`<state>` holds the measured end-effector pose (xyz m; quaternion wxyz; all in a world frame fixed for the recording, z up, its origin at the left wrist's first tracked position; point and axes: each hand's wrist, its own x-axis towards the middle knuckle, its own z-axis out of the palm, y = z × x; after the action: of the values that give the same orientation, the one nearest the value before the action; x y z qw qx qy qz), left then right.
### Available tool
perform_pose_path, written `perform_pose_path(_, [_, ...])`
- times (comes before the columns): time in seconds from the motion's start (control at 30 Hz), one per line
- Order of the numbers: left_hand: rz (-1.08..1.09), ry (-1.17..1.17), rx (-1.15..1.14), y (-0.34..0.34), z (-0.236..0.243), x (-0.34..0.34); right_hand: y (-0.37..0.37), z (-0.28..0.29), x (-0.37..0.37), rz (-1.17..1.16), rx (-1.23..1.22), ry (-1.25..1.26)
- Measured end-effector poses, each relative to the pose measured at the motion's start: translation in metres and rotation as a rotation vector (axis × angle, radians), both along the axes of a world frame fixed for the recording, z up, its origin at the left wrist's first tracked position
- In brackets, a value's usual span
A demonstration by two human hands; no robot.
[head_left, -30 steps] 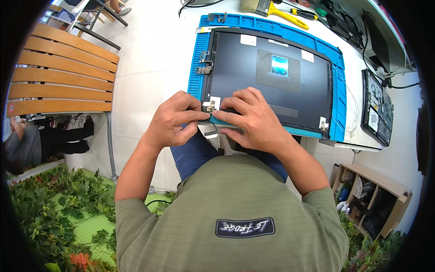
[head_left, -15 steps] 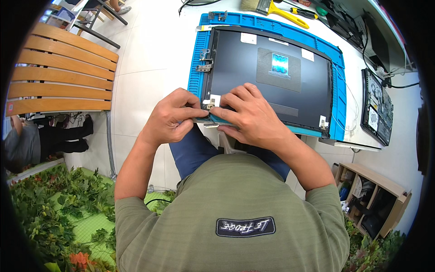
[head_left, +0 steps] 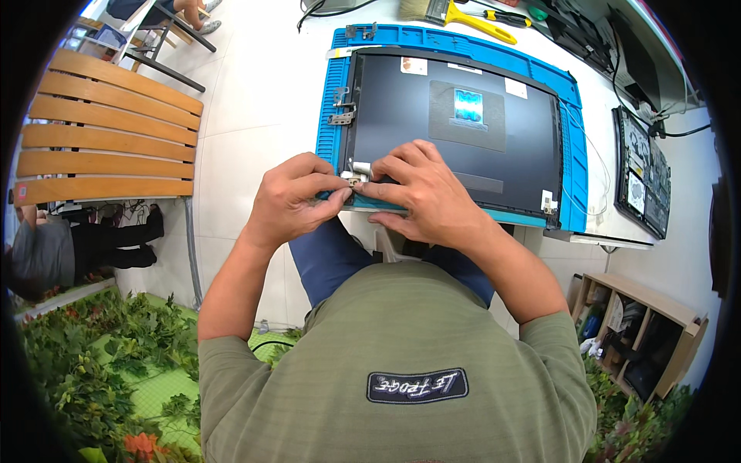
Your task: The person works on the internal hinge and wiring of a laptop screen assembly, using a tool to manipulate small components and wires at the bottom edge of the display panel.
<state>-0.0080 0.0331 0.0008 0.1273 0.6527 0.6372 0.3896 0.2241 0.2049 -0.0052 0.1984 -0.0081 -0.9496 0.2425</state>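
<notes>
- Both hands have barely shifted since the earlier frames; they stay bunched at the near-left corner of the panel, fingertips a touch closer together.
- Left hand [head_left: 297, 197] pinches narrowly on the small metal hinge bracket [head_left: 356, 174], at about 7 o'clock on the dark laptop screen panel [head_left: 455, 131].
- Right hand [head_left: 421, 193] presses its fingertips on the same bracket from the 3 o'clock side; whether it grips or only steadies, I cannot tell.
- Panel lies flat on the blue work mat [head_left: 575, 147], on the white table [head_left: 255, 100].
- Bracket looks stiff, light and small, likely slippery; pinch it by its edges. Panel looks thin and fragile, best held by its frame.
- A yellow-handled brush [head_left: 463, 15] lies at 12 o'clock, well apart.
</notes>
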Motion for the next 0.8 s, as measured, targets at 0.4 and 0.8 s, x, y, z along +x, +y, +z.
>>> perform_pose_path(0.4, [0.026,0.047,-0.091,0.003,0.013,0.009,-0.001,-0.003,0.001,-0.008,-0.018,-0.014])
perform_pose_path(0.8, [0.049,-0.014,-0.187,0.008,0.023,0.009,0.001,-0.004,0.003,0.005,-0.027,0.007])
